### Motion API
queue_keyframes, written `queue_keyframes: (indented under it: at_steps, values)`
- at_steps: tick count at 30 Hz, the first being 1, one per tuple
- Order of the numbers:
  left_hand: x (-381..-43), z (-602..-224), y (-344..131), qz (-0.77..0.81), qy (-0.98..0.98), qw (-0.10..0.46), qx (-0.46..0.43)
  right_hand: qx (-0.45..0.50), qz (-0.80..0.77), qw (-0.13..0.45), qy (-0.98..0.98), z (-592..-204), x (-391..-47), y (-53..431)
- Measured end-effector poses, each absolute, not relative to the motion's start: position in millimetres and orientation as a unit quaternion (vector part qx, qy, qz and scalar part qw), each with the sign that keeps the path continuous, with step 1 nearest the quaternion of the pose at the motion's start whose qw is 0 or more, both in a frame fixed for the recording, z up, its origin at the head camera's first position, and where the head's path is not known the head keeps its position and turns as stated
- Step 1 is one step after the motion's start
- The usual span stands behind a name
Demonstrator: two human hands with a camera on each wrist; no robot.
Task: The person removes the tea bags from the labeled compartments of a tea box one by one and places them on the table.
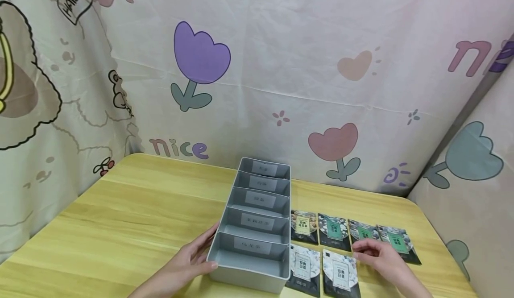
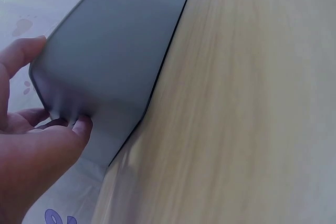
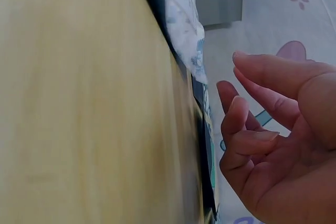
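A long grey box (image 1: 249, 275) with several labelled compartments stands on the table. My left hand (image 1: 186, 260) grips its near left corner, thumb by the front rim and fingers against the side wall; in the left wrist view, curled fingertips (image 2: 83, 127) press on the grey plastic. My right hand (image 1: 379, 258) hovers with loosely bent fingers over the right edge of a white-labelled tea sachet (image 1: 341, 273), holding nothing. Another white-labelled sachet (image 1: 303, 269) lies between that one and the box. Behind my right fingers is a green-labelled sachet (image 1: 364, 230), partly covered by the hand.
In the back row lie a yellow-labelled sachet (image 1: 304, 224) near the box and green-labelled sachets (image 1: 334, 230) towards the right, the last one (image 1: 397, 242) nearest the table's right edge. A printed cloth (image 1: 257, 66) hangs behind the wooden table (image 1: 132, 209).
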State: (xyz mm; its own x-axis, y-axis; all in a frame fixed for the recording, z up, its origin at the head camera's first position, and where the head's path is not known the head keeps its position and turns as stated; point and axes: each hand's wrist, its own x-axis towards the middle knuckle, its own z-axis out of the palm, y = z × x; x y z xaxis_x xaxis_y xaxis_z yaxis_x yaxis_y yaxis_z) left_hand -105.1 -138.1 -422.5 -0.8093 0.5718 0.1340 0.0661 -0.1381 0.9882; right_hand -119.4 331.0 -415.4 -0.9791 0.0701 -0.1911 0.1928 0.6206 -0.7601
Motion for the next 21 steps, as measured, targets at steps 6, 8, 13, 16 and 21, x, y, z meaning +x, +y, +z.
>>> queue_keyframes:
  at_steps: [6, 8, 13, 16, 21]
  values:
    - [-105.5, -424.6, -138.6, 0.71, 0.629, 0.172, 0.266, 0.082, -0.43, 0.06, 0.897, -414.1, -120.1, 330.1]
    - [-105.5, -425.1, -138.7, 0.711, 0.628, 0.173, 0.265, 0.084, -0.431, 0.056, 0.897, -414.0, -120.0, 329.7]
    - [-106.0, -425.2, -138.7, 0.711, 0.628, 0.175, 0.262, 0.082, -0.432, 0.052, 0.897, -414.2, -119.2, 328.9]
    - [-106.2, -425.0, -138.4, 0.714, 0.624, 0.173, 0.265, 0.069, -0.43, 0.051, 0.899, -414.1, -119.1, 328.9]
    - [-106.5, -425.5, -137.8, 0.719, 0.615, 0.167, 0.276, 0.048, -0.426, 0.046, 0.902, -413.4, -117.9, 327.4]
